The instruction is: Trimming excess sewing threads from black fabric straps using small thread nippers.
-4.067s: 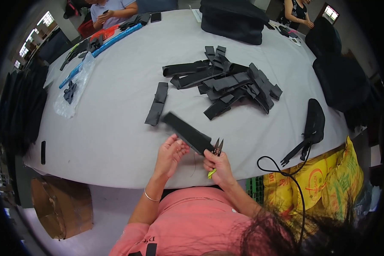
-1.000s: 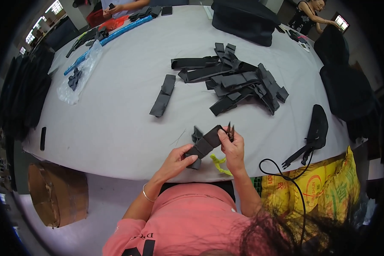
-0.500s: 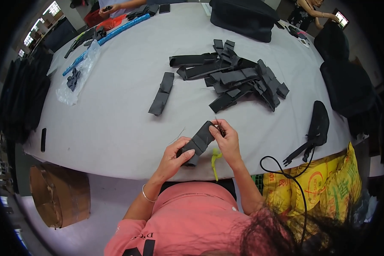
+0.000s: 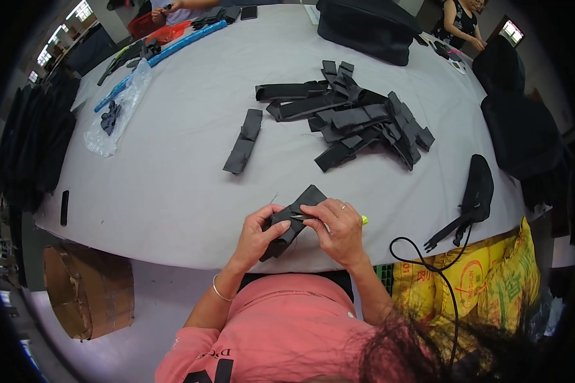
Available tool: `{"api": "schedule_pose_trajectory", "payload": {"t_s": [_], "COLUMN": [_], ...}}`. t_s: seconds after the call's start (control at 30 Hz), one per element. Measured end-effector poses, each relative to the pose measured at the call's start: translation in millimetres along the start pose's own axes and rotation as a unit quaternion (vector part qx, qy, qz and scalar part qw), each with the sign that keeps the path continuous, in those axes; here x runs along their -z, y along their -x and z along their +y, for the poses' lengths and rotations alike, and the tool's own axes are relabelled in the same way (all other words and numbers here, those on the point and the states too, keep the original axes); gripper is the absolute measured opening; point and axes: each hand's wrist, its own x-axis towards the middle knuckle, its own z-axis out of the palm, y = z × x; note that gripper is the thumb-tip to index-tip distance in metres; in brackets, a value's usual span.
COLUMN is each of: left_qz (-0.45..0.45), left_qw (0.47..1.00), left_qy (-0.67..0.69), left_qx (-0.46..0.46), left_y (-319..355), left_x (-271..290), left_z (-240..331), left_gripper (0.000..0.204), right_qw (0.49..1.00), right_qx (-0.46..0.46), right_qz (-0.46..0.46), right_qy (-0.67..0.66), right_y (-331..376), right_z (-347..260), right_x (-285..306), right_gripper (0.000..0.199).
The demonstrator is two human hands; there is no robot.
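My left hand (image 4: 259, 233) grips the lower end of a folded black fabric strip (image 4: 310, 193), thumb on top, just above the table's near edge. My right hand (image 4: 338, 231) is closed on what look like small thread snips (image 4: 298, 217). Only their pointed metal tip shows, touching the strip's middle beside my left thumb; the handle is hidden in my palm. A bright yellow tie (image 4: 365, 220) sticks out past the right-hand fingers. Beyond my hands lies a heap of similar black strips (image 4: 358, 118), with a single strip (image 4: 243, 142) apart to its left.
A black pouch (image 4: 476, 191) with buckle and cord lies at the right edge, above yellow sacks (image 4: 466, 281). A clear plastic bag (image 4: 115, 121) and blue roll (image 4: 166, 59) lie far left. A black bag (image 4: 364, 32) stands at the back. A cardboard box (image 4: 89, 293) stands lower left.
My right hand has come down from the strip's upper end to its middle, and the metal tip now shows. The yellow tie has swung from below the hand to its right.
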Motion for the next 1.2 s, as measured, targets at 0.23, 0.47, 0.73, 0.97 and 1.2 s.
{"api": "schedule_pose_trajectory", "payload": {"t_s": [0.23,0.47,0.73,0.97,1.2], "left_qz": [-0.007,0.052,0.016,0.050,0.071], "left_qw": [1.000,0.967,0.847,0.816,0.818], "left_qy": [-0.014,-0.221,-0.480,-0.517,-0.499], "left_qx": [0.006,-0.112,-0.226,-0.253,-0.277], "left_y": [2.8,3.7,5.1,3.5,1.4], "left_x": [-0.9,-5.3,-9.5,-8.0,-11.8], "left_z": [2.4,-0.5,6.0,-2.3,-2.2], "left_gripper": [0.019,0.018,0.024,0.020,0.021], "right_qw": [0.999,0.983,0.974,0.813,0.836], "right_qx": [-0.035,-0.123,-0.142,-0.351,-0.332], "right_qz": [0.027,0.007,-0.075,-0.089,0.000], "right_qy": [-0.021,-0.136,-0.160,-0.455,-0.438], "right_y": [2.0,-3.4,5.6,6.2,7.5], "right_z": [1.1,-13.2,3.3,11.4,4.5], "right_x": [-5.8,-0.8,-15.7,-23.0,-24.0], "right_gripper": [0.016,0.018,0.014,0.003,0.012]}}
